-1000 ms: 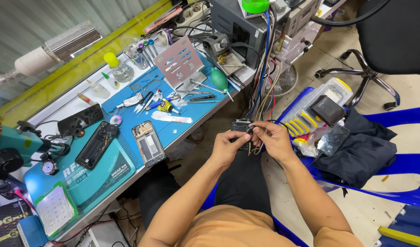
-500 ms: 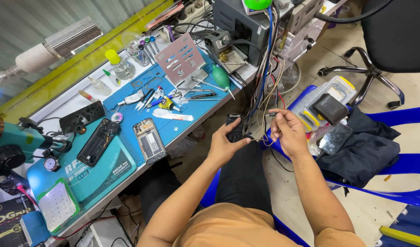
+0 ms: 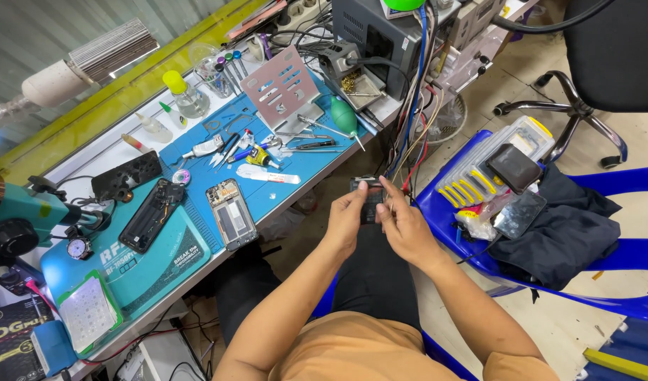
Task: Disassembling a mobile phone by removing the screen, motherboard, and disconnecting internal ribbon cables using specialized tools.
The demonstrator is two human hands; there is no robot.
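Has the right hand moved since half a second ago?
Yes. The right hand has come in from near the blue plastic chair toward the workbench edge, and now meets the left hand on the small dark device.

Hands hide most of the small dark device (image 3: pixel 370 200); its details unreadable.

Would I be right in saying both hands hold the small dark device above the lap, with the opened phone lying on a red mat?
Not quite: the head view shows the opened phone on a blue mat, not red. Both the left hand and right hand do hold the small dark device.
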